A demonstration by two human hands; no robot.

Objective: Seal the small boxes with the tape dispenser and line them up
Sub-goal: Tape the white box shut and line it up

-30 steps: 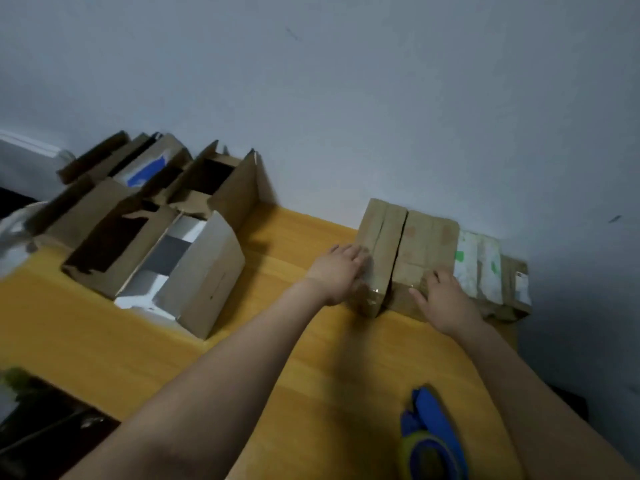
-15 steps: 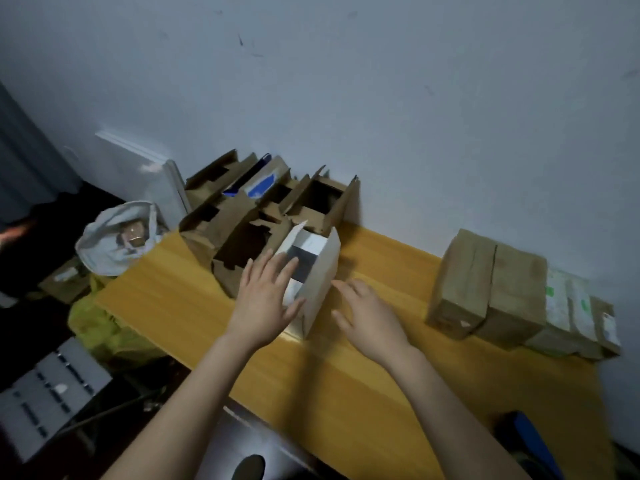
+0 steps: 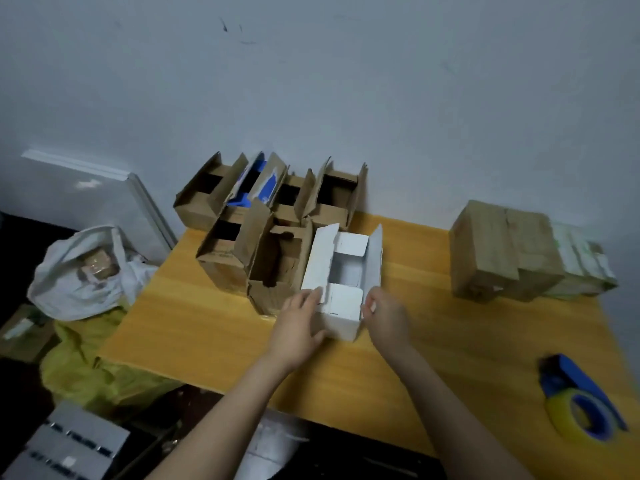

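Note:
A small white box [image 3: 341, 315] with its top flaps standing open sits near the middle of the yellow wooden table [image 3: 214, 327]. My left hand [image 3: 299, 325] grips its near left corner. Against the box's near right corner, the fingers of my right hand [image 3: 386, 315] curl round the edge. Several open brown cardboard boxes [image 3: 277, 233] crowd behind and to the left of it. A row of sealed boxes [image 3: 502, 251] lines the wall at the right. The blue tape dispenser [image 3: 578, 403] with its yellowish roll lies at the table's near right.
A white bag [image 3: 86, 271] holding a brown parcel lies off the table's left side, above yellow plastic [image 3: 86, 362]. A white panel [image 3: 93, 195] leans on the wall at the left. Dark floor clutter lies below the table's near edge.
Both hands left the sealed boxes at the right and went to the white box. They now hold its near corners, and it stands upright with its flaps open.

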